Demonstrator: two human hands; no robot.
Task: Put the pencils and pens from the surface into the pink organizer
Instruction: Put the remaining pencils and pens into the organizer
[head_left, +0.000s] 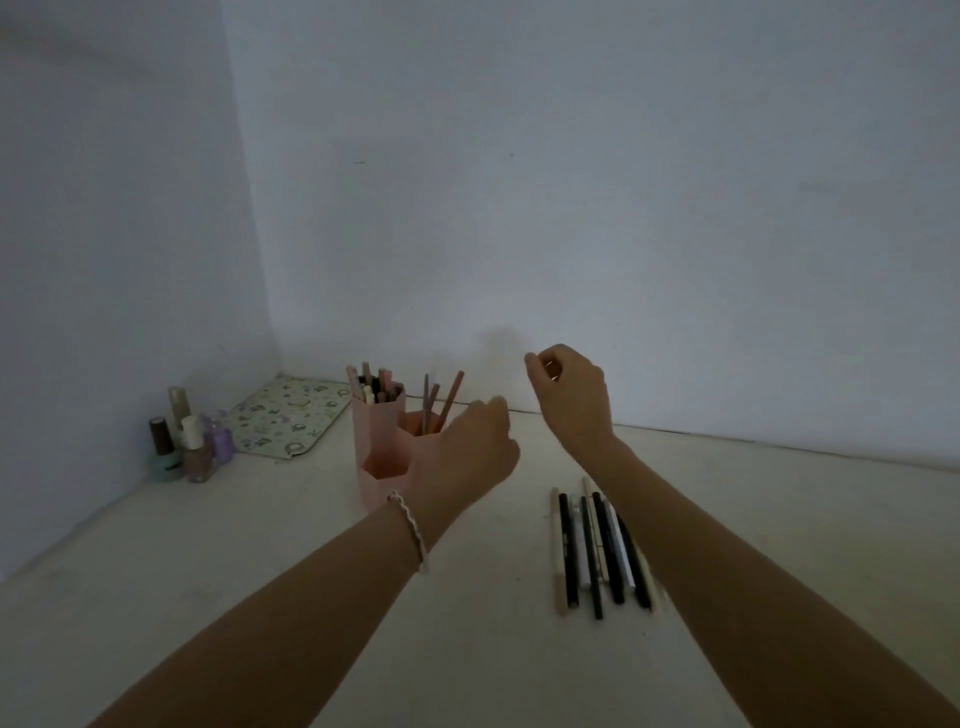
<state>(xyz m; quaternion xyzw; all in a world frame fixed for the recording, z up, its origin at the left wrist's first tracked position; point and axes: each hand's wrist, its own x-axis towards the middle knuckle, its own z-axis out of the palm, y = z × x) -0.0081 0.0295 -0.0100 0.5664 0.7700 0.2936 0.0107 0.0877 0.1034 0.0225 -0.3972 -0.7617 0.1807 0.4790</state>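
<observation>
A pink organizer (378, 441) made of hexagonal tubes stands on the pale surface near the back wall. Its tall rear tube holds several pens, its right tube holds three pencils (439, 402), and its low front tube looks empty. Several black, white and beige pens and pencils (597, 551) lie side by side on the surface to the right, partly under my right forearm. My left hand (470, 447) hovers just right of the organizer, fingers loosely curled, nothing seen in it. My right hand (569, 387) is raised near the wall, fingers curled, holding nothing visible.
Several nail polish bottles (189, 441) stand at the left wall. A patterned flat folder (291, 415) lies in the back corner. White walls close off the back and the left side.
</observation>
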